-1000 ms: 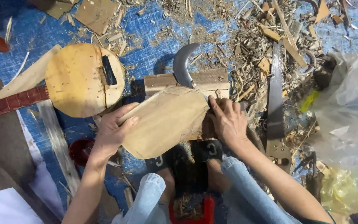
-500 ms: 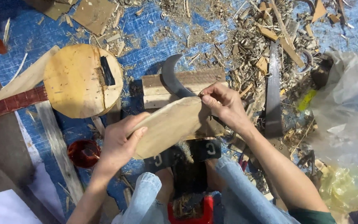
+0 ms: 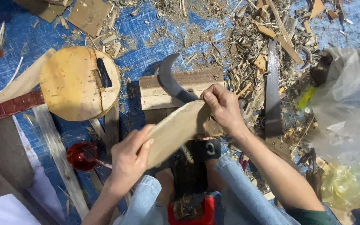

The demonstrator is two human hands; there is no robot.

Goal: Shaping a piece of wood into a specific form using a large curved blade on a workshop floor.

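**Wood slab turned narrower, curved blade now on its top edge**

Since 1 s ago the flat pale wooden slab (image 3: pixel 176 131) has swung round: it lay broad and face-up across the lap, now it sits tilted, thinner to the camera, running from lower left up to the upper right. Left hand (image 3: pixel 130 160) has slid to the slab's lower end, fingers closed round the edge, thumb on the face. Right hand (image 3: pixel 223 108) moved up to the slab's top corner & is clenched there, fingers curled tight together over what looks like the handle of the dark curved steel blade (image 3: pixel 171 81); handle itself hidden in the fist. Blade tip arcs up-left over the pale stacked-plank block (image 3: pixel 180 89), which the slab's upper end rests against.

My read: grip was reset, edge work on the slab's top corner is in hand.

Round about, on the blue tarp (image 3: pixel 142 37): round wooden disc w/ dark slot (image 3: pixel 78 83) near the tarp's left edge, small red bowl (image 3: pixel 80 156) lower left, long saw blade (image 3: pixel 273 91) right of the block amid shavings, clear plastic bags (image 3: pixel 346 108) at the right edge
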